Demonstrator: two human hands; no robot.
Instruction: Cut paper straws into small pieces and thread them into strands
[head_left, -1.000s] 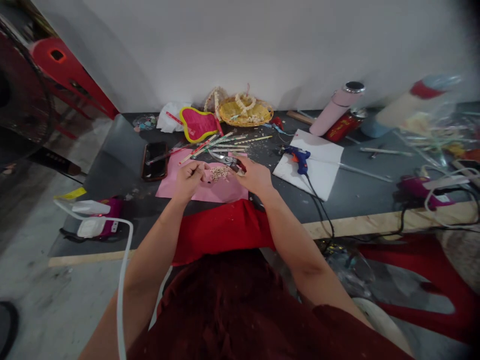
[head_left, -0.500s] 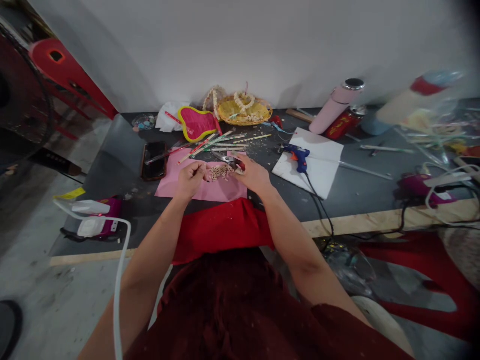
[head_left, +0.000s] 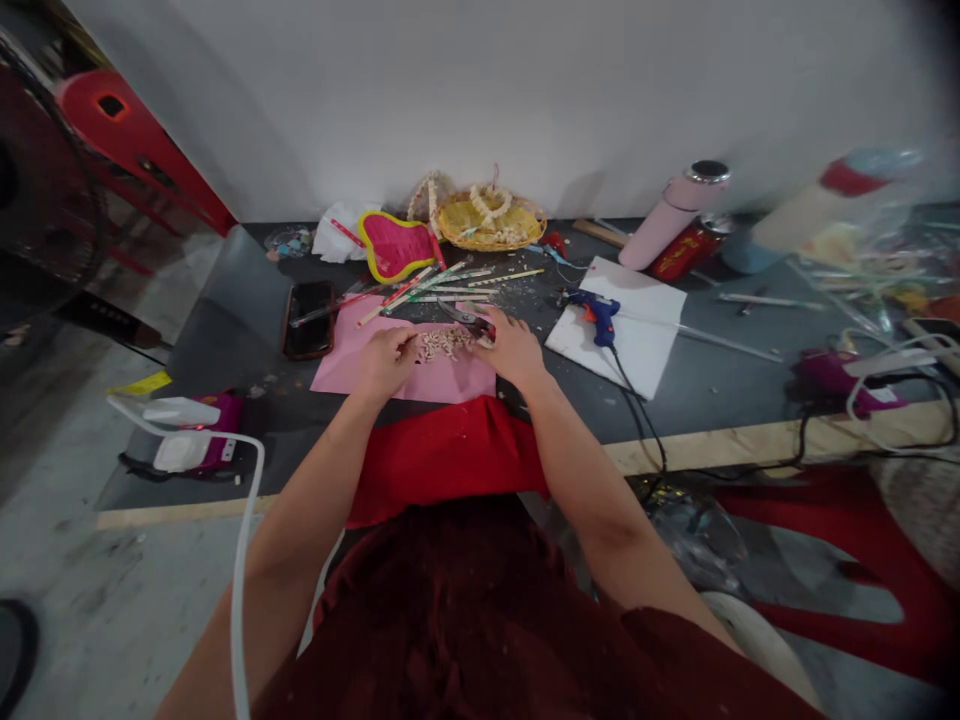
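My left hand (head_left: 386, 362) rests at the left of a heap of small pale cut pieces (head_left: 444, 345) on a pink sheet (head_left: 341, 362). Its thumb and fingers are pinched together; what they hold, if anything, is too small to make out. On the heap's other side, my right hand (head_left: 516, 348) is curled around the red handles of a pair of cutting pliers (head_left: 466, 318), whose metal jaws point to the upper left. Just beyond lie several thin patterned sticks (head_left: 431, 288), loosely crossed.
A phone (head_left: 310, 320) lies left of the pink sheet. Behind are a pink tray (head_left: 396, 250) and a yellow basket (head_left: 491, 240). To the right, a blue glue gun (head_left: 600, 312) rests on a white board (head_left: 652, 345), near a pink flask (head_left: 675, 215) and a red can (head_left: 694, 246).
My right hand and the pliers have shifted slightly, and the jaws sit a little lower over the heap. My left hand has moved slightly right, toward the pieces.
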